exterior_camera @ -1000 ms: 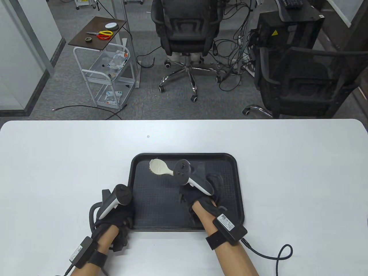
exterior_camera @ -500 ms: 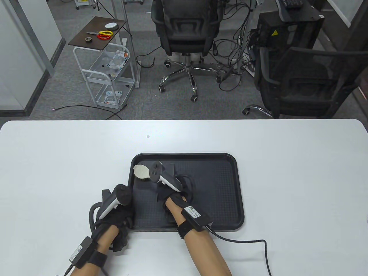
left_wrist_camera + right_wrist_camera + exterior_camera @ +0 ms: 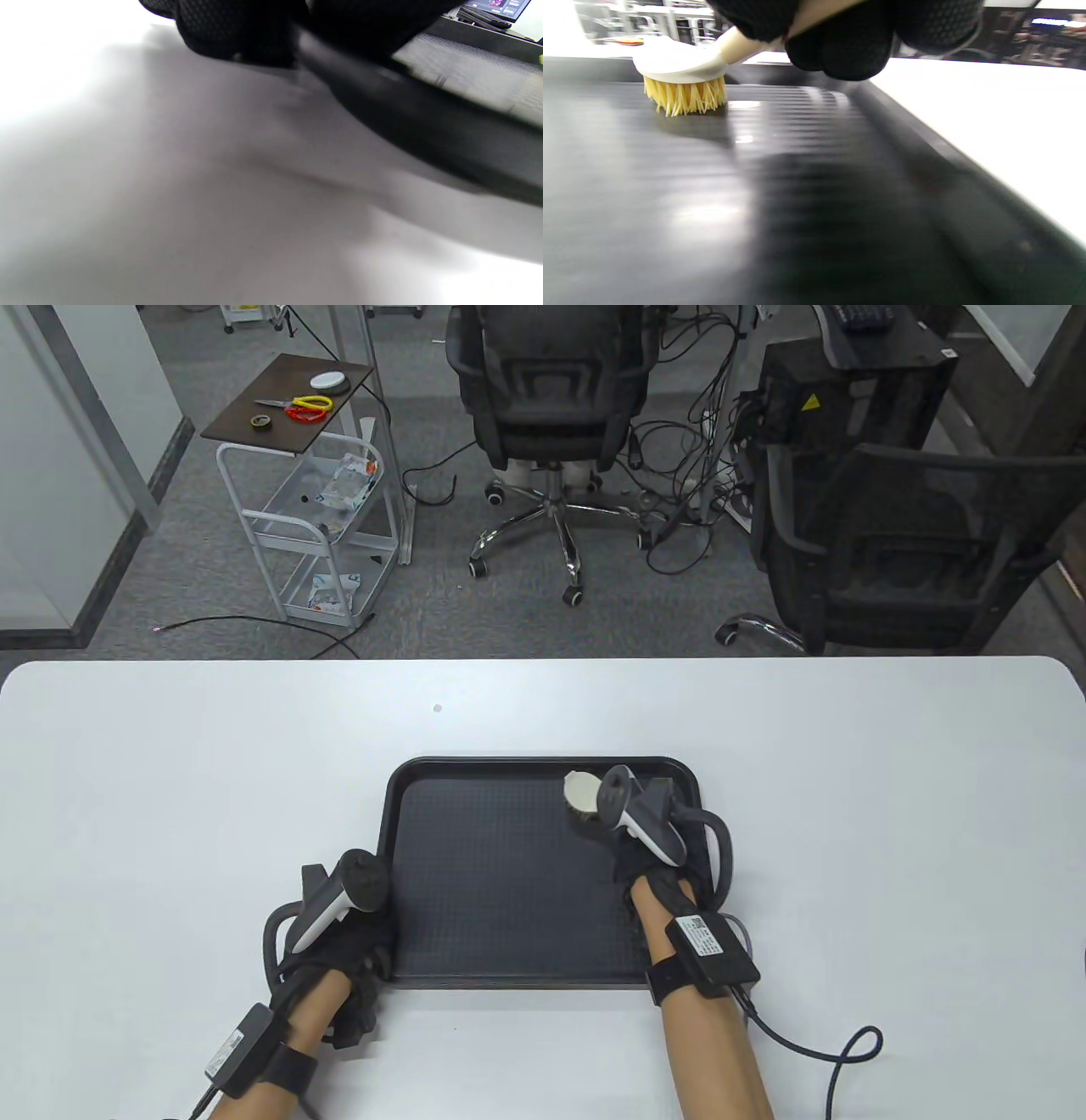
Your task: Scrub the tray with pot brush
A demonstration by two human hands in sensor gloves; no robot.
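- Table view: the black tray (image 3: 509, 891) lies near the front edge of the white table (image 3: 170, 772), about midway along it. The right hand (image 3: 649, 857) works the pot brush (image 3: 584, 795) in the tray's far right corner, while the left hand (image 3: 344, 937) rests on the tray's near left corner
- Left wrist view: gloved fingers (image 3: 237, 29) press against the tray's dark rim (image 3: 424, 127); whether they curl under it I cannot tell, the picture being blurred
- Right wrist view: fingers (image 3: 848, 46) are closed round the pale handle, bristles (image 3: 685, 97) touching the ribbed floor beside the right wall. To scrub well, I judge: keep the bristles flat, press evenly, follow the ribs, brace the opposite corner firmly, and work into the wall's base without riding over the rim
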